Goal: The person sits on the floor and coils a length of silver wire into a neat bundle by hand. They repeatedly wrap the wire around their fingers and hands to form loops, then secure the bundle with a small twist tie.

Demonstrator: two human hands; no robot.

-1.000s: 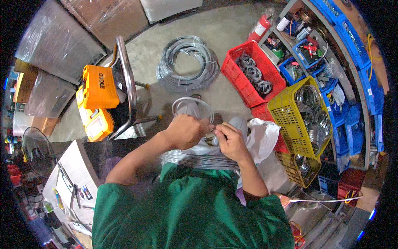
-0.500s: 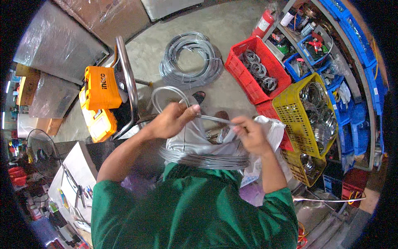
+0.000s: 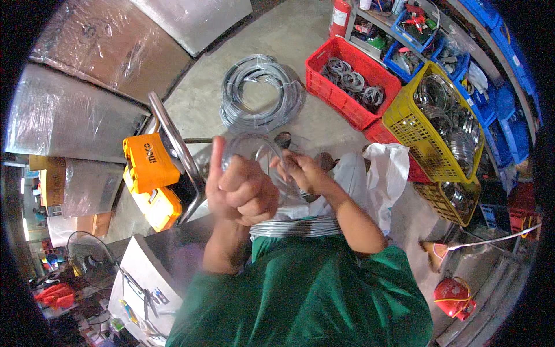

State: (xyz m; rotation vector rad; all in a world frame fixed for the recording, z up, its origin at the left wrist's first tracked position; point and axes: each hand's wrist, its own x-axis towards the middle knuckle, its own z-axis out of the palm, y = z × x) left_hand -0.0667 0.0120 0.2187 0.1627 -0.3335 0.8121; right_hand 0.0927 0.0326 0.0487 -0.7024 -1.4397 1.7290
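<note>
In front of my lap, a loop of grey metal wire (image 3: 253, 139) is blurred by motion. My right hand (image 3: 305, 173) pinches its right side between thumb and fingers. My left hand (image 3: 244, 189) is raised closer to the camera, one digit pointing up and the other fingers curled in. Whether wire runs through those curled fingers is hidden. Across my lap, against the green shirt, lies a bundle of wire (image 3: 296, 227). A larger coil of wire (image 3: 231, 110) rests on the floor ahead.
Ahead right stand a red crate (image 3: 330, 94) and a yellow crate (image 3: 413, 139), both holding wire coils. A white sack (image 3: 388, 173) hangs nearby. At left are an orange case (image 3: 150, 165), a bent metal tube frame (image 3: 173, 130) and wrapped boxes (image 3: 75, 115). A fan (image 3: 89, 260) stands lower left.
My left hand has come off the wire's crossing and risen toward the camera, one digit now upright. My right hand has moved left and inward to the loop. The view has shifted.
</note>
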